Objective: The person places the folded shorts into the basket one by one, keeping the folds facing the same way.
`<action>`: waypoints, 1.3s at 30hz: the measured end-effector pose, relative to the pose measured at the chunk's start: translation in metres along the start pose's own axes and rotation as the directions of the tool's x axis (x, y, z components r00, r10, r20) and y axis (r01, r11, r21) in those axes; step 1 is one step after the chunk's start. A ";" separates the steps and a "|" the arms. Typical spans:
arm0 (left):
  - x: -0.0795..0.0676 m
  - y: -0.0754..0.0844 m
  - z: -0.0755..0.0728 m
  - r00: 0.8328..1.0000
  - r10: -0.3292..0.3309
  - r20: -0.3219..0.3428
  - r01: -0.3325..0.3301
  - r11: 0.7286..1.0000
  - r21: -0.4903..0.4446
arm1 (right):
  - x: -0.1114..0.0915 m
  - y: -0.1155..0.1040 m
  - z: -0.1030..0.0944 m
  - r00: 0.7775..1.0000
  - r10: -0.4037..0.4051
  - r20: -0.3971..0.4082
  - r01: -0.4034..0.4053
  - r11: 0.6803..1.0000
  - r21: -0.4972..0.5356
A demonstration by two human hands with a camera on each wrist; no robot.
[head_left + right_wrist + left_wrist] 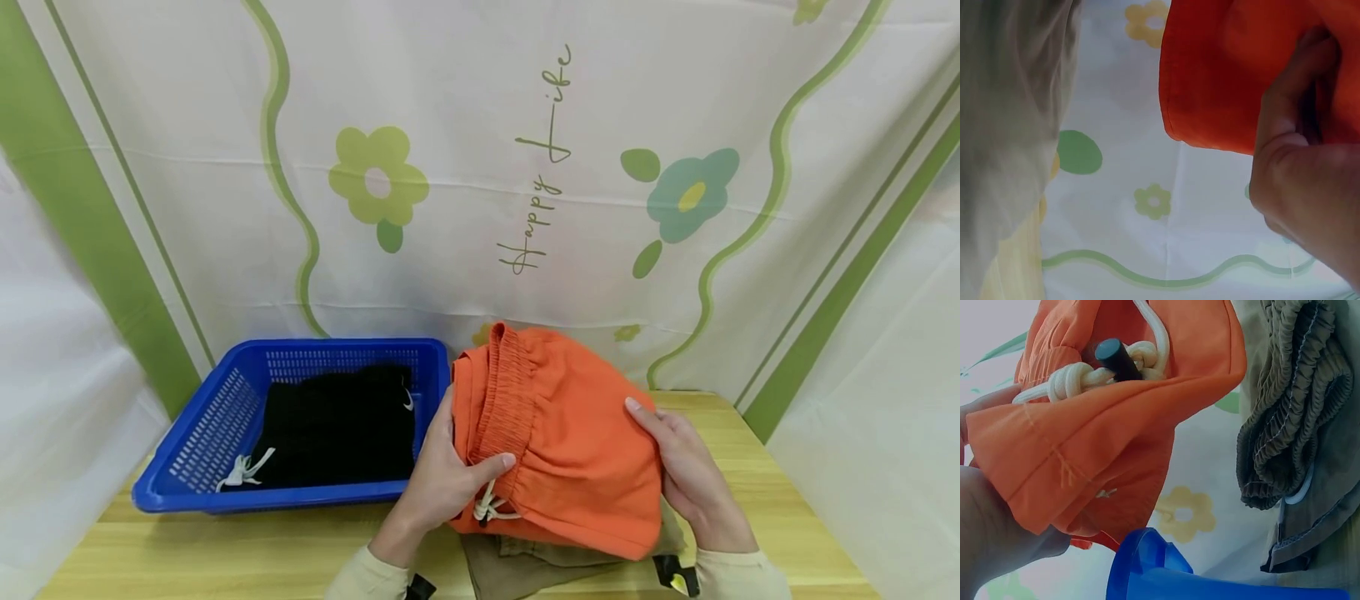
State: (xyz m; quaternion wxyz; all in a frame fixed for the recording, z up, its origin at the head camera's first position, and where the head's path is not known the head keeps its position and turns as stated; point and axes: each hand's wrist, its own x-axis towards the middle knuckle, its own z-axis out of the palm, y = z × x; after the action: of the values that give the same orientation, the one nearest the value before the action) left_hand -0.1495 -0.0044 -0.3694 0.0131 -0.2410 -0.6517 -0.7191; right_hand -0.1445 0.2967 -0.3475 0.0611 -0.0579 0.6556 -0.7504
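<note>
White flower-printed cloth (465, 100) is hung behind a pale wooden surface (225, 558). At left, a folded black garment (337, 429) is contained in a blue perforated plastic basket (300, 499). Rightward, folded orange cloth shorts (585, 442) are gripped by left hand (446, 479) and right hand (690, 467) above an olive-brown garment (517, 571); folds could be undone by uneven grip.

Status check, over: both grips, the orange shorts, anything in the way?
Left grip on waistband end, right grip on opposite side. Orange shorts folded, held above khaki garment. Blue basket close beside left grip; no obstruction seen.
</note>
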 end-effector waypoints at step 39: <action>0.003 0.003 -0.004 0.968 -0.222 0.114 0.240 0.952 -0.192 | -0.005 0.005 0.012 0.978 -0.205 -0.049 0.195 0.968 -0.156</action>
State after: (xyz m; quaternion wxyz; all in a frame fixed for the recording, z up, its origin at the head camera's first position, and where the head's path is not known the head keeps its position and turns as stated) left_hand -0.1522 -0.0076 -0.3651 -0.1256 -0.1955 -0.5980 -0.7671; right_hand -0.1374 0.2854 -0.3509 -0.0408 -0.1036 0.7026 -0.7028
